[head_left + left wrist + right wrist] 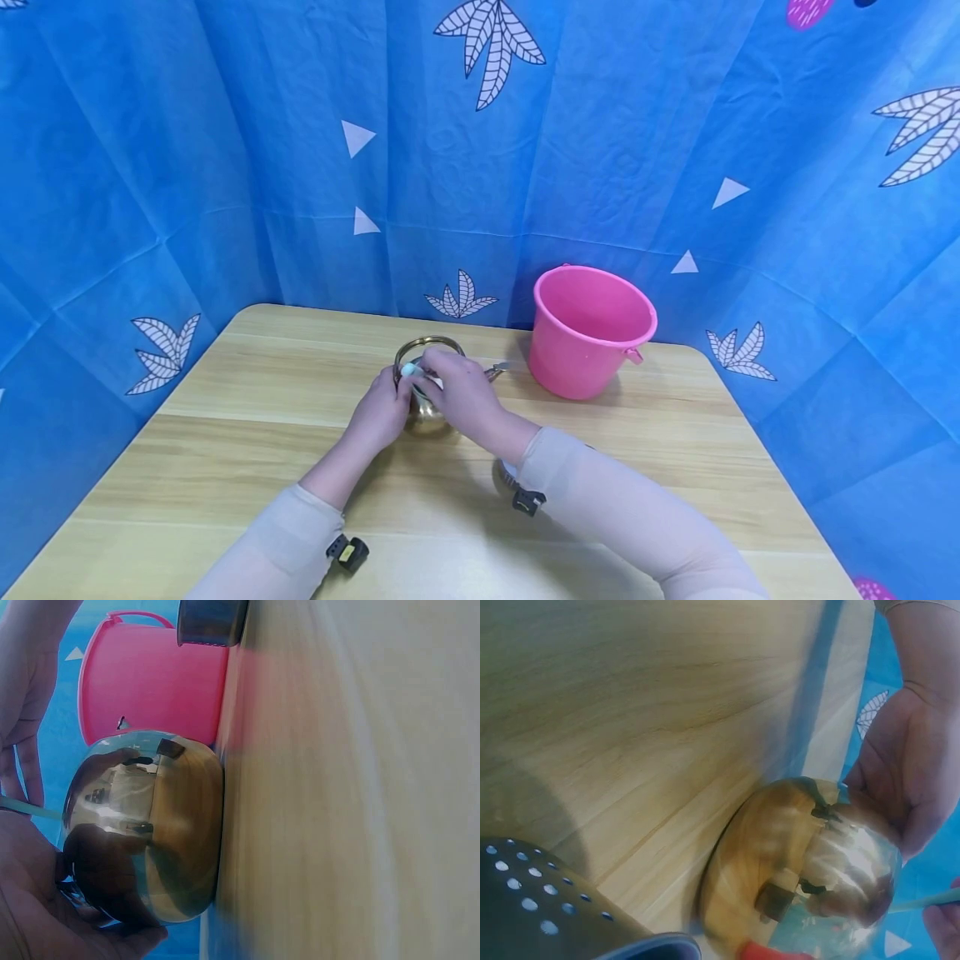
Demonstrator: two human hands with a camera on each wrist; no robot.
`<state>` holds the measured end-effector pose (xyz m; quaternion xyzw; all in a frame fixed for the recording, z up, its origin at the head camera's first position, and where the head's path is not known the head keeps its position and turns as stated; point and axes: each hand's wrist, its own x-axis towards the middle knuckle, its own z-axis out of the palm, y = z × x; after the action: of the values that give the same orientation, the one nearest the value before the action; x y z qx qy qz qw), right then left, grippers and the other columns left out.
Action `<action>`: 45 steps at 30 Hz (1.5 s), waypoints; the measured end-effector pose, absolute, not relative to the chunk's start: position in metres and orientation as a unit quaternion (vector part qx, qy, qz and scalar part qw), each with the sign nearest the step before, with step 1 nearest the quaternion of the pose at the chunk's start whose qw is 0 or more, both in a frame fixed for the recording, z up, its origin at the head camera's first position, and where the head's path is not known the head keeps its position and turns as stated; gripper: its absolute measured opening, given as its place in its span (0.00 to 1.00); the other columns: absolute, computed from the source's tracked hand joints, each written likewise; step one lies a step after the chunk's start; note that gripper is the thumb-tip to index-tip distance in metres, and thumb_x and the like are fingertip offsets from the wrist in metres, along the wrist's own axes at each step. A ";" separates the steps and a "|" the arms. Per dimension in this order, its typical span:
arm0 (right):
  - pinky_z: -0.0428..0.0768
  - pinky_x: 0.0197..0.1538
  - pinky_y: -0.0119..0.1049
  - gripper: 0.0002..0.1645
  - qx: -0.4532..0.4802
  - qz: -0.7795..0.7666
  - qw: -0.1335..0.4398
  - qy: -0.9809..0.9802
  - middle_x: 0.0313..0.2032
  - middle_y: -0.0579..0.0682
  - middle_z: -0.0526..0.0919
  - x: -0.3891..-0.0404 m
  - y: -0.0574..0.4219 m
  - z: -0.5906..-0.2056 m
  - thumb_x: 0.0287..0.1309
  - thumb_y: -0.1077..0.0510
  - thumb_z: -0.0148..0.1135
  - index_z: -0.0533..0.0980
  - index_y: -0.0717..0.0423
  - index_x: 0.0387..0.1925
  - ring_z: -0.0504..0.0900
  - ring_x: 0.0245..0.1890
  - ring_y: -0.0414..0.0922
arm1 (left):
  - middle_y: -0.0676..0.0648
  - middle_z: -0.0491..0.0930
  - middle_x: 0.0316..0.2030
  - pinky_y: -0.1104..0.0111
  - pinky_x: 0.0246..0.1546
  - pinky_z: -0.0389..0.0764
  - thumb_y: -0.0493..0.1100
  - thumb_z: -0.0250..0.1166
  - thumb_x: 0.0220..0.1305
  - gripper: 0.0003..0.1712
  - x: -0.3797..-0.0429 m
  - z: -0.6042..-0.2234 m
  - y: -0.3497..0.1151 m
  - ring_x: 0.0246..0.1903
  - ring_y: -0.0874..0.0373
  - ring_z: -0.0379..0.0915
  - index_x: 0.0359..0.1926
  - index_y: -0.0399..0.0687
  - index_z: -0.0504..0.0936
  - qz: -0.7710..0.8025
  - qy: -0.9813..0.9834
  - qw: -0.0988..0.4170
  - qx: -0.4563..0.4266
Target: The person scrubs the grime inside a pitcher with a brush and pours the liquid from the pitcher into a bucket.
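A shiny brass teapot (427,419) with a hoop handle (430,340) and a spout (495,371) stands on the table. My left hand (378,412) grips its left side near the handle's base; in the left wrist view its thumb lies along the rounded body. Over the pot's top, my right hand (465,392) pinches a thin pale green stick (922,901) with its fingers. A light rounded end (408,369) shows between the two hands. What the stick's other end touches is hidden.
A pink bucket (573,358) stands at the back right, beyond the spout. Close to the right forearm is a dark metal container with rows of holes (540,900), mostly behind the sleeve in the head view. A blue patterned curtain (300,167) surrounds the wooden table (247,467).
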<state>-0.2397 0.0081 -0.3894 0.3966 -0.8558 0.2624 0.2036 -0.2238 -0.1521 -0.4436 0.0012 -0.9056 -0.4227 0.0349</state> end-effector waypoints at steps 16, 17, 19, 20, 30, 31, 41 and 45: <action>0.74 0.31 0.28 0.13 0.428 0.246 0.214 -0.843 0.27 0.44 0.78 -0.241 0.007 -0.385 0.59 0.58 0.71 0.71 0.51 0.31 0.74 0.28 0.39 | 0.26 0.66 0.64 0.42 0.67 0.63 0.54 0.39 0.81 0.33 -0.222 -0.444 -0.154 0.67 0.32 0.61 0.66 0.26 0.60 -0.440 -0.897 0.029 -0.022; 0.73 0.30 0.28 0.13 0.428 0.245 0.211 -0.844 0.27 0.44 0.77 -0.241 0.007 -0.385 0.59 0.58 0.71 0.71 0.51 0.32 0.73 0.27 0.39 | 0.26 0.66 0.64 0.42 0.66 0.63 0.55 0.38 0.81 0.33 -0.222 -0.444 -0.154 0.67 0.33 0.61 0.65 0.27 0.61 -0.440 -0.897 0.029 -0.024; 0.71 0.29 0.28 0.13 0.426 0.242 0.205 -0.848 0.26 0.43 0.76 -0.242 0.007 -0.385 0.60 0.58 0.70 0.71 0.51 0.32 0.72 0.27 0.39 | 0.27 0.67 0.64 0.42 0.66 0.64 0.56 0.37 0.81 0.33 -0.222 -0.445 -0.155 0.67 0.33 0.61 0.65 0.29 0.61 -0.440 -0.897 0.031 -0.029; 0.71 0.29 0.28 0.13 0.424 0.240 0.201 -0.850 0.26 0.43 0.75 -0.242 0.007 -0.385 0.61 0.58 0.70 0.71 0.51 0.32 0.71 0.27 0.39 | 0.27 0.67 0.64 0.42 0.66 0.64 0.57 0.37 0.81 0.34 -0.222 -0.446 -0.155 0.67 0.33 0.61 0.65 0.29 0.61 -0.440 -0.897 0.031 -0.030; 0.72 0.29 0.30 0.11 0.398 0.239 0.167 -0.870 0.26 0.42 0.75 -0.242 0.004 -0.379 0.63 0.54 0.68 0.72 0.51 0.33 0.72 0.26 0.39 | 0.31 0.71 0.57 0.46 0.54 0.73 0.52 0.40 0.80 0.31 -0.222 -0.444 -0.154 0.54 0.39 0.70 0.67 0.29 0.61 -0.453 -0.891 0.026 -0.013; 0.72 0.29 0.30 0.11 0.396 0.238 0.164 -0.872 0.26 0.42 0.75 -0.242 0.004 -0.379 0.63 0.54 0.68 0.72 0.51 0.33 0.72 0.26 0.38 | 0.32 0.71 0.56 0.47 0.53 0.73 0.51 0.40 0.80 0.30 -0.222 -0.444 -0.154 0.54 0.39 0.70 0.67 0.29 0.61 -0.453 -0.891 0.024 -0.011; 0.72 0.28 0.28 0.10 0.379 0.234 0.137 -0.885 0.25 0.40 0.74 -0.243 0.002 -0.375 0.65 0.51 0.66 0.73 0.49 0.35 0.72 0.25 0.37 | 0.33 0.71 0.57 0.48 0.51 0.74 0.49 0.41 0.79 0.30 -0.221 -0.442 -0.153 0.53 0.40 0.70 0.71 0.30 0.58 -0.458 -0.889 0.016 0.000; 0.72 0.27 0.28 0.10 0.370 0.243 0.120 -0.889 0.25 0.40 0.74 -0.244 0.001 -0.374 0.66 0.50 0.65 0.73 0.49 0.36 0.72 0.24 0.38 | 0.31 0.70 0.60 0.44 0.57 0.72 0.49 0.41 0.79 0.30 -0.221 -0.442 -0.153 0.58 0.38 0.69 0.70 0.29 0.59 -0.452 -0.892 0.016 0.004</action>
<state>-0.2444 0.0009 -0.3736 0.3699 -0.8886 0.2433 0.1199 -0.2214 -0.1527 -0.4418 0.0037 -0.8917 -0.4523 0.0161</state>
